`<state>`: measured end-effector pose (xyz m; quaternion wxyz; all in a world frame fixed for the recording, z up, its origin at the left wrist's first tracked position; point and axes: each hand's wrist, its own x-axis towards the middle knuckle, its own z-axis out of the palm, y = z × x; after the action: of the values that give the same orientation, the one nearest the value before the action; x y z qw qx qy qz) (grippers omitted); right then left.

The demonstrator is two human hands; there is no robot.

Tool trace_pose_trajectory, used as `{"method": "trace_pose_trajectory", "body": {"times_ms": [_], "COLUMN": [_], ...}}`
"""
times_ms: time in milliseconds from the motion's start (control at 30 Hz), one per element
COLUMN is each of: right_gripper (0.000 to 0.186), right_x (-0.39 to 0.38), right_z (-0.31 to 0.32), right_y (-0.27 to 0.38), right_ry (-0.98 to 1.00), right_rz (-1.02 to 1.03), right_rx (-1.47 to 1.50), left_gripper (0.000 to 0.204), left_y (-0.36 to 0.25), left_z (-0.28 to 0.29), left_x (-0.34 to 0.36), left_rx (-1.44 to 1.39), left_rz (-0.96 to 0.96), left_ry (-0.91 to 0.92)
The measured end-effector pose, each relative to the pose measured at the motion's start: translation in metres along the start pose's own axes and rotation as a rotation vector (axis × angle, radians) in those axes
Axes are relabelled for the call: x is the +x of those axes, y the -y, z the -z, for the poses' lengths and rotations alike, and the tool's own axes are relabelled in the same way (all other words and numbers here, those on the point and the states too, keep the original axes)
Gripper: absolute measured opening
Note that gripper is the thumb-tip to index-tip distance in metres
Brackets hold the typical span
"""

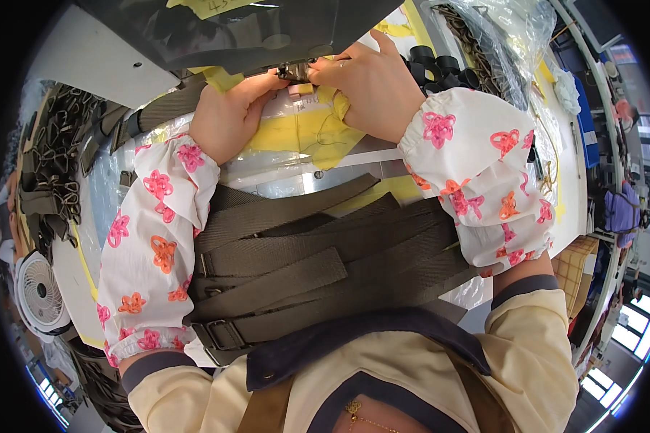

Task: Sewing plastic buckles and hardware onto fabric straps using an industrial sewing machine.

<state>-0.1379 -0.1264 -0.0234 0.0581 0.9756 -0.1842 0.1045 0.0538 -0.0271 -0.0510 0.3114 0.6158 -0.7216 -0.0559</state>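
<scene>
At the top, under the dark head of a sewing machine point(282, 36), my two hands come together around the metal presser foot point(294, 72). My left hand point(231, 115) is closed, thumb and fingers pinched just left of the foot, at the end of an olive webbing strap point(170, 107) that runs in from the left. From the other side, my right hand point(375, 86) has its fingers bent together close against the foot; what they press or hold is hidden. Yellow tape point(296, 137) covers the machine bed below both hands. Several olive webbing straps point(289, 252) lie stacked between my forearms.
Straps with metal hooks point(54, 159) are heaped at the left. Black rolled pieces point(440, 68) stand right of my right hand, near clear plastic bags point(513, 36) and a row of metal hardware point(469, 36). A white fan point(42, 292) is at the lower left, a carton point(578, 270) at the right.
</scene>
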Motion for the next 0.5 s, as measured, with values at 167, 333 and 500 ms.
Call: {"method": "trace_pose_trajectory", "body": {"times_ms": [167,333,500], "right_gripper": [0.036,0.037,0.041], "right_x": [-0.0014,-0.0018,-0.0047], "right_z": [-0.0016,-0.0056,-0.0065], "right_y": [0.0004,0.0012,0.0022], "right_ry": [-0.028,-0.101,-0.118], "right_rz": [-0.008,0.0,-0.024], "right_rx": [0.026,0.075,0.098], "left_gripper": [0.026,0.028,0.026], "left_y": [-0.0014,0.0043,-0.0056], "left_z": [0.0039,0.0023,0.005], "left_x": [0.001,-0.0034,0.0025], "left_rx": [-0.04,0.005,0.037], "left_rz": [0.046,0.066,0.054], "left_ry": [0.108,0.109,0.107]}}
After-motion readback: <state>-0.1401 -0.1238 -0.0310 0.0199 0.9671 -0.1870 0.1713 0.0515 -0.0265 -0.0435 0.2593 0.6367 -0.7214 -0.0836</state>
